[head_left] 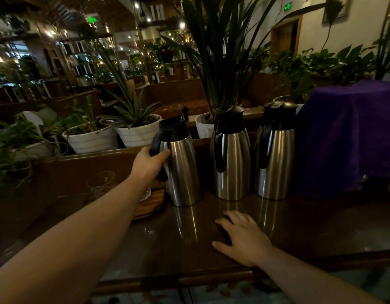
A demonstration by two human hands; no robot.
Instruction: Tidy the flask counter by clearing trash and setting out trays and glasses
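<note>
Three steel flasks with black tops stand in a row on the dark counter (299, 224). My left hand (149, 164) grips the black handle of the left flask (183, 170), which leans slightly. The middle flask (232, 159) and the right flask (275, 159) stand upright, untouched. My right hand (242, 236) rests flat on the counter in front of the middle flask, fingers apart, holding nothing. Behind my left forearm a clear glass (100, 183) stands by a round wooden tray (151, 205), which my arm partly hides.
A purple cloth (347, 137) drapes over something bulky at the right end of the counter. White plant pots (92, 140) and leafy plants line a ledge behind the counter. The counter's front edge runs below my right wrist.
</note>
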